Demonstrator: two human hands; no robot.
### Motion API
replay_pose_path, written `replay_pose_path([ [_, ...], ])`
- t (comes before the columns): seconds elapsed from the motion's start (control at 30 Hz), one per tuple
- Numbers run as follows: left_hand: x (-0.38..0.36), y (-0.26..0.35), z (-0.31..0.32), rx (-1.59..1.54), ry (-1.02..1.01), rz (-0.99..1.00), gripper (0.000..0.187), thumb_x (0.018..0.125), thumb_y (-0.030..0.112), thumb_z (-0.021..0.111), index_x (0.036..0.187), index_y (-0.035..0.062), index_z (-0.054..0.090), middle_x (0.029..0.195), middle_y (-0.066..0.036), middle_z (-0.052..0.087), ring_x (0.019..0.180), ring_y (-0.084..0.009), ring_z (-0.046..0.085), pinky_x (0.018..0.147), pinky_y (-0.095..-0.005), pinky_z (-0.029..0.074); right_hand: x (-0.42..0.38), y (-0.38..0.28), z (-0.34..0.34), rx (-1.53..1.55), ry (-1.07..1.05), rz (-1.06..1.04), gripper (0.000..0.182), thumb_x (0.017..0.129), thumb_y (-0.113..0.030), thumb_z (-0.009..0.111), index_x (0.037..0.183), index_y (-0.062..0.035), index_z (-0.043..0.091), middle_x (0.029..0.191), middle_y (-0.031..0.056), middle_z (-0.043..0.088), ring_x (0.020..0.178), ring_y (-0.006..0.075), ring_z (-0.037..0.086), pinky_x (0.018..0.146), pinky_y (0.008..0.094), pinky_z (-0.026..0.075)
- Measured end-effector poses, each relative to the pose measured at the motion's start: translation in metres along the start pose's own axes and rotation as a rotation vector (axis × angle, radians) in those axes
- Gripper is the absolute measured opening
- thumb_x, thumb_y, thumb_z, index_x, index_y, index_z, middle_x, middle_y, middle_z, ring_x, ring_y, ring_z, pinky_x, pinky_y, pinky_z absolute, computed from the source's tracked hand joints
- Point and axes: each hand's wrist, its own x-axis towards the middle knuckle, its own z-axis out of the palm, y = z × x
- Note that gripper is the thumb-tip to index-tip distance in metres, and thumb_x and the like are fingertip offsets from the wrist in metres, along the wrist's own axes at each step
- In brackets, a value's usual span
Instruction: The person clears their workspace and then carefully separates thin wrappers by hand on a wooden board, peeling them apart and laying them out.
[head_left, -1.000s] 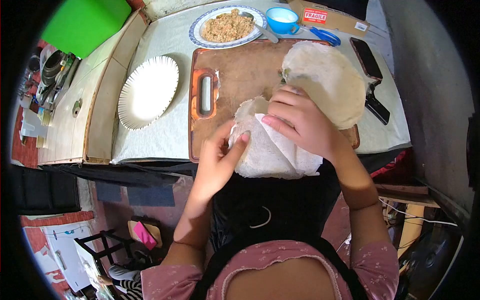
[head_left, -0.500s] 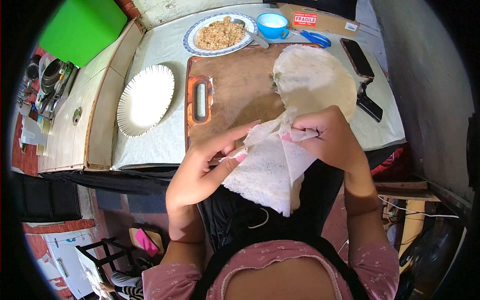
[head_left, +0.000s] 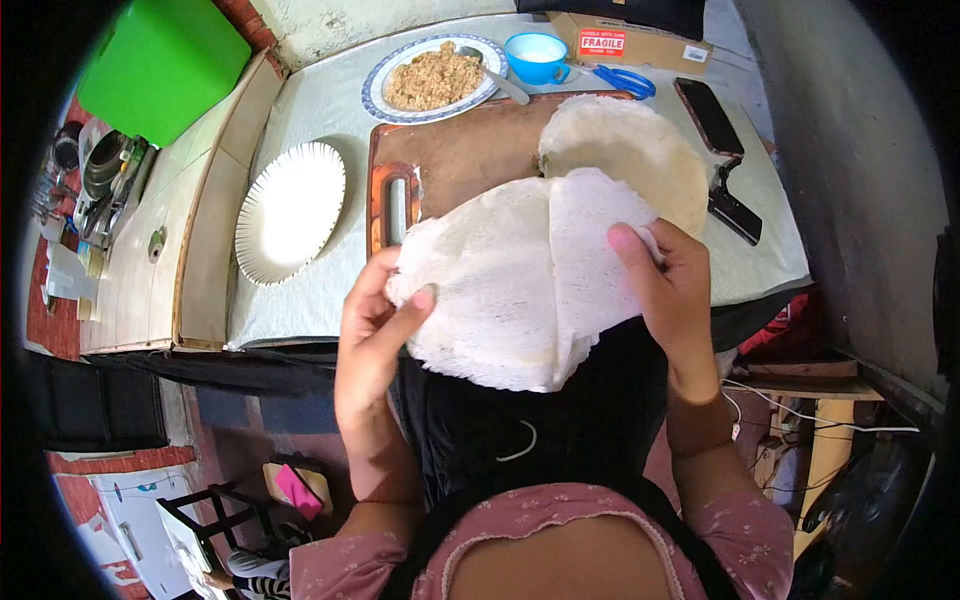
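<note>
A thin white spring roll wrapper (head_left: 490, 270) is spread between my two hands, with a crease running down it right of its middle. My left hand (head_left: 375, 325) pinches its left edge between thumb and fingers. At the right edge my right hand (head_left: 670, 275) grips it, thumb on top. The wrapper is held above the near edge of a brown wooden cutting board (head_left: 465, 150). Behind it, a stack of round wrappers (head_left: 630, 150) lies on the board's right side, partly covered from view.
Beyond the board are a plate of minced filling (head_left: 435, 80) with a spoon (head_left: 505, 85), a blue cup (head_left: 537, 60), blue scissors (head_left: 625, 80) and a cardboard box (head_left: 650, 42). A white paper plate (head_left: 290, 215) sits left, a phone (head_left: 710, 115) right. Another person's striped sleeve (head_left: 262, 585) shows lower left.
The wrapper was bunched and folded between my hands; now it is opened out flat and wide. My hands have moved apart, the left one slightly left.
</note>
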Motion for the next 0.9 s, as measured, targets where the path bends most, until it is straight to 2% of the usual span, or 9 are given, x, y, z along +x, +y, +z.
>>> replay_pose_path([
  [0.1, -0.001, 0.001, -0.017, -0.068, 0.018, 0.011, 0.036, 0.093, 0.0, 0.061, 0.128, -0.0002, 0.053, 0.116, -0.005, 0.062, 0.106, -0.011, 0.058, 0.093, -0.0245, 0.043, -0.007, 0.003, -0.002, 0.168, 0.156, 0.018, 0.03, 0.094, -0.022, 0.069, 0.076, 0.0007, 0.061, 0.062, -0.0086, 0.047, 0.06, 0.0016, 0.039, 0.051, 0.0229, 0.031],
  [0.13, -0.001, 0.002, -0.021, -0.042, 0.067, 0.045, 0.037, 0.094, 0.001, 0.062, 0.129, -0.0014, 0.053, 0.116, -0.006, 0.063, 0.105, -0.0115, 0.059, 0.093, -0.0254, 0.044, -0.007, 0.006, -0.007, 0.176, 0.14, 0.046, 0.03, 0.095, -0.023, 0.069, 0.077, 0.0004, 0.062, 0.064, -0.009, 0.048, 0.06, 0.0013, 0.039, 0.051, 0.0224, 0.031],
  [0.3, 0.007, 0.004, -0.038, 0.087, 0.042, -0.06, 0.039, 0.095, 0.003, 0.06, 0.132, -0.0024, 0.052, 0.119, -0.008, 0.064, 0.108, -0.014, 0.059, 0.096, -0.0281, 0.044, -0.001, 0.027, -0.032, 0.157, 0.102, 0.108, 0.029, 0.095, -0.025, 0.069, 0.08, -0.0005, 0.064, 0.066, -0.0094, 0.05, 0.06, 0.0001, 0.038, 0.051, 0.021, 0.03],
  [0.43, 0.021, -0.007, -0.035, 0.131, 0.026, -0.172, 0.041, 0.095, 0.006, 0.06, 0.134, -0.0039, 0.051, 0.121, -0.01, 0.064, 0.109, -0.0147, 0.059, 0.098, -0.0286, 0.043, 0.007, 0.039, -0.042, 0.121, 0.18, 0.101, 0.029, 0.095, -0.026, 0.069, 0.08, -0.0009, 0.065, 0.066, -0.0086, 0.051, 0.06, 0.001, 0.04, 0.053, 0.021, 0.032],
  [0.5, 0.025, -0.021, -0.037, 0.087, 0.03, -0.179, 0.04, 0.096, 0.009, 0.061, 0.133, -0.004, 0.052, 0.115, -0.009, 0.066, 0.103, -0.0133, 0.061, 0.093, -0.0273, 0.046, 0.01, 0.047, -0.045, 0.083, 0.235, 0.044, 0.029, 0.096, -0.026, 0.068, 0.08, -0.0014, 0.066, 0.067, -0.0081, 0.051, 0.06, 0.0013, 0.04, 0.053, 0.0209, 0.032],
  [0.57, 0.029, -0.025, -0.034, 0.078, 0.044, -0.182, 0.036, 0.098, 0.012, 0.06, 0.13, -0.0039, 0.054, 0.106, -0.006, 0.067, 0.094, -0.0102, 0.061, 0.086, -0.0251, 0.047, 0.011, 0.054, -0.052, 0.123, 0.255, 0.1, 0.029, 0.096, -0.026, 0.068, 0.08, -0.0016, 0.066, 0.068, -0.0072, 0.053, 0.061, 0.0018, 0.042, 0.054, 0.0208, 0.034],
  [0.8, 0.029, -0.033, -0.039, 0.187, 0.042, -0.202, 0.032, 0.098, 0.01, 0.059, 0.127, -0.003, 0.055, 0.101, -0.005, 0.067, 0.085, -0.0091, 0.061, 0.078, -0.0243, 0.049, 0.013, 0.066, -0.075, 0.168, 0.331, 0.178, 0.029, 0.095, -0.027, 0.068, 0.082, -0.0015, 0.067, 0.074, -0.0032, 0.061, 0.065, 0.0032, 0.051, 0.058, 0.0203, 0.04],
  [0.9, 0.028, -0.035, -0.038, 0.244, 0.043, -0.22, 0.035, 0.096, 0.01, 0.061, 0.128, -0.0028, 0.053, 0.1, -0.006, 0.067, 0.085, -0.0102, 0.061, 0.077, -0.0253, 0.049, 0.016, 0.077, -0.078, 0.138, 0.296, 0.163, 0.029, 0.095, -0.028, 0.068, 0.087, -0.0002, 0.067, 0.074, -0.0035, 0.063, 0.065, 0.0037, 0.053, 0.06, 0.0205, 0.042],
])
